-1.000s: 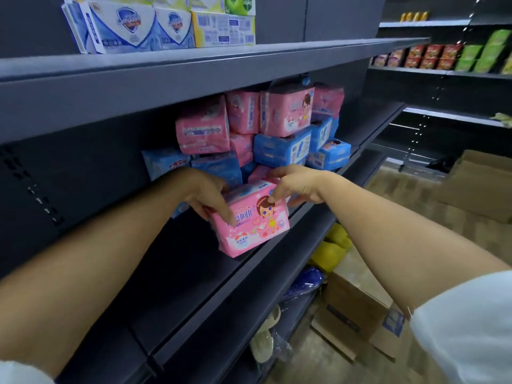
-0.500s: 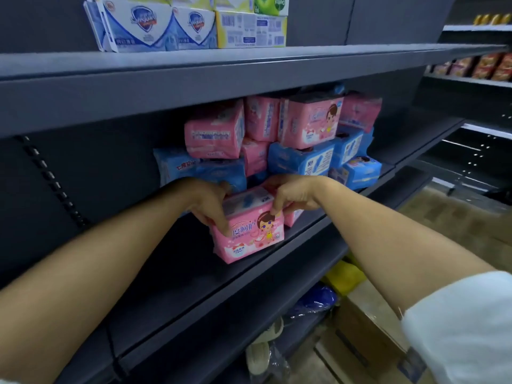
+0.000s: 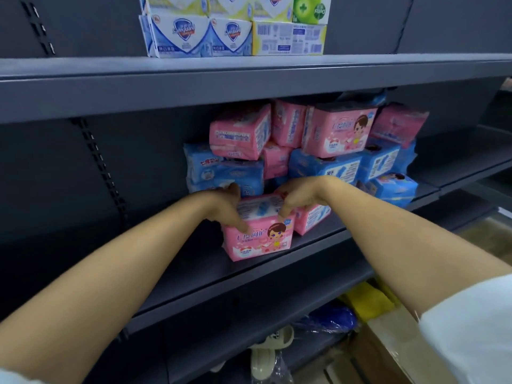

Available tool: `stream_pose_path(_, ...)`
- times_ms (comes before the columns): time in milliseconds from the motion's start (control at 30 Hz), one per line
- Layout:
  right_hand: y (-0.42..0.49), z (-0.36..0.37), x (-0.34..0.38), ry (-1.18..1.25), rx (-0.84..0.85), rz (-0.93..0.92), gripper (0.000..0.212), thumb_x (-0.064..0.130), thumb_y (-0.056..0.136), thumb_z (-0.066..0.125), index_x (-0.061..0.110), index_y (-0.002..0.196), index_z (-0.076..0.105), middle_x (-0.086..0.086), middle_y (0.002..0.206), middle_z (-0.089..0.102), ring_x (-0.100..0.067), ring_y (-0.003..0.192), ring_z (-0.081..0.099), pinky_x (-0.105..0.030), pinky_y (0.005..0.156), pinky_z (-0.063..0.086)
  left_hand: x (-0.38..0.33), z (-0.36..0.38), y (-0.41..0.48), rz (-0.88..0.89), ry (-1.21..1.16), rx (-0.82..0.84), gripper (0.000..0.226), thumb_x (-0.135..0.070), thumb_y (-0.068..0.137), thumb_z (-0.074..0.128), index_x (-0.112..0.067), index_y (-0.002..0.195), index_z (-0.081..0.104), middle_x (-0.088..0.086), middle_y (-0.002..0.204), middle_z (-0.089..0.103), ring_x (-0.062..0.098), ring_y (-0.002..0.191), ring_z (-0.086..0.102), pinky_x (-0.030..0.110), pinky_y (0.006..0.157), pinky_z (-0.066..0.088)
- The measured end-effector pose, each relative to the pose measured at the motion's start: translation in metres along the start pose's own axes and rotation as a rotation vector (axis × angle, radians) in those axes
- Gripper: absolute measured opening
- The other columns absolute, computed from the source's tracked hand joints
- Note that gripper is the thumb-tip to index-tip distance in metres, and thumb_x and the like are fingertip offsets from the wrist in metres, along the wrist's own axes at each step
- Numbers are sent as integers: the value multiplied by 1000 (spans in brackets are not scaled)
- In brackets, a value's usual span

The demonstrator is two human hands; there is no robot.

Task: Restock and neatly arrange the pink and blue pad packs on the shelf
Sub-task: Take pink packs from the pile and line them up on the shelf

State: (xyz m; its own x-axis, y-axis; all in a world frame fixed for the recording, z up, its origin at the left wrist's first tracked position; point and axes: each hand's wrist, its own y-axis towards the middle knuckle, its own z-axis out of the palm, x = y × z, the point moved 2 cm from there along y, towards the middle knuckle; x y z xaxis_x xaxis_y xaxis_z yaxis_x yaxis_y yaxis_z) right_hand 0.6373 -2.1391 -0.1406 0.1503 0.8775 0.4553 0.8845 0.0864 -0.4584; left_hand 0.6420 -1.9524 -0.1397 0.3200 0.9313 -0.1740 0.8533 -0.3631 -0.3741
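Observation:
A pink pad pack (image 3: 259, 236) with a cartoon girl stands upright on the middle shelf (image 3: 194, 275), near its front edge. My left hand (image 3: 224, 207) grips its left top corner and my right hand (image 3: 297, 195) grips its right top corner. A second pink pack (image 3: 311, 218) lies just right of it, partly under my right hand. Behind them rises an untidy pile: blue packs (image 3: 327, 166) below, pink packs (image 3: 339, 131) on top, another pink pack (image 3: 239, 134) tilted at the left, a blue pack (image 3: 393, 188) at the right front.
Soap boxes (image 3: 232, 31) stand on the shelf above, whose front lip (image 3: 249, 87) hangs low over the pile. The middle shelf is bare left of the packs. Below are sandals (image 3: 273, 347), blue and yellow bags (image 3: 368, 300) and a cardboard box (image 3: 388, 345).
Both hands have carried the pink pack back from the shelf's front edge and stood it upright in front of the pile. The view has turned left and upward.

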Motion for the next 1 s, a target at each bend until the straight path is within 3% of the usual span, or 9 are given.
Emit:
stream_pose_path(67, -1, -11, 4, 44, -3, -3, 39, 33, 80, 73, 15, 110, 59, -8, 102, 59, -22, 92, 58, -36, 86, 53, -3, -6, 0, -42, -91, 5, 111, -67, 78, 60, -9, 153, 1, 6, 159, 17, 23, 139, 31, 28, 103, 38)
stream_pose_path(100, 0, -16, 5, 94, -27, -11, 40, 37, 80, 72, 16, 111, 59, -6, 105, 57, -20, 95, 55, -33, 84, 50, -4, -10, 0, -56, -128, -32, 103, -70, 79, 55, -11, 152, 13, 6, 156, 26, 22, 135, 37, 27, 97, 40)
stream_pose_path(167, 4, -27, 8, 201, -129, -27, 51, 43, 83, 69, 17, 124, 54, -2, 118, 57, -19, 109, 53, -32, 86, 47, -2, -22, 6, -66, -173, -230, 74, -69, 86, 46, -15, 137, 46, 8, 137, 51, 24, 118, 53, 25, 79, 41)
stream_pose_path(233, 9, -35, 14, 293, -272, -56, 55, 46, 86, 64, 14, 129, 51, -5, 121, 58, -22, 110, 55, -33, 83, 47, 5, -37, 13, -91, -236, -465, 62, -66, 91, 39, -13, 117, 58, 12, 121, 62, 30, 105, 60, 28, 73, 42)
stream_pose_path(300, 16, -42, 21, 429, -396, -86, 57, 50, 89, 58, 11, 129, 50, -8, 120, 57, -24, 108, 56, -32, 77, 47, 13, -49, 20, -124, -370, -637, 69, -64, 91, 39, -5, 124, 52, 18, 125, 59, 35, 109, 58, 35, 83, 48)
stream_pose_path(433, 29, -53, 39, 680, -489, -108, 59, 52, 93, 50, 7, 131, 50, -11, 120, 60, -25, 104, 58, -30, 68, 49, 19, -71, 28, -118, -507, -814, 69, -52, 92, 47, 0, 136, 34, 24, 138, 40, 39, 124, 43, 44, 101, 39)
stream_pose_path(600, 44, -66, 53, 854, -527, -105, 54, 50, 95, 47, 8, 128, 52, -6, 106, 62, -23, 104, 61, -30, 68, 48, 15, -87, 35, -55, -478, -871, 68, -45, 97, 44, 1, 144, 30, 22, 149, 32, 35, 136, 31, 37, 113, 27)
stream_pose_path(700, 50, -72, 61, 881, -535, -93, 52, 49, 97, 43, 9, 130, 48, -3, 90, 58, -25, 99, 60, -35, 76, 49, 10, -94, 37, 31, -470, -875, 52, -35, 101, 44, -2, 140, 41, 18, 148, 39, 31, 137, 33, 31, 110, 25)
stream_pose_path(1000, 66, -80, 67, 908, -490, -50, 54, 55, 95, 41, 15, 130, 48, -12, 114, 62, -26, 103, 61, -35, 82, 52, 13, -100, 68, 89, -613, -777, 46, -40, 102, 38, -16, 140, 46, 9, 143, 46, 27, 132, 41, 36, 110, 32)
